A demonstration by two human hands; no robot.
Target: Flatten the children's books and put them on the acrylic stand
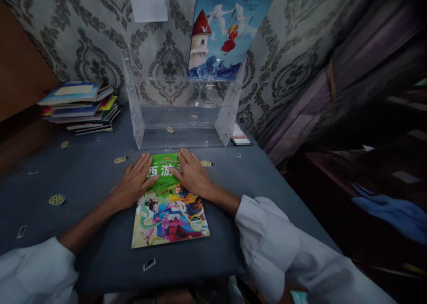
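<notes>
A green and multicoloured picture book (171, 219) lies flat, cover up, on the dark table (110, 255) in front of me. My left hand (133, 182) rests flat on its upper left edge, fingers extended and pointing away. On the upper right edge lies my right hand (193, 173), palm down, its thumb over the title. Just beyond the fingertips stands a clear acrylic rack (183, 117) with tiers. A blue book with a red-roofed tower (216, 37) stands upright at the rack's top right.
Several books form a stack (80, 104) at the back left, by the patterned wall (96, 42). A white switch plate (149, 5) is on that wall. Right of the table hangs a purple curtain (300, 113), and a blue cloth (390, 213) lies beyond the table's right edge.
</notes>
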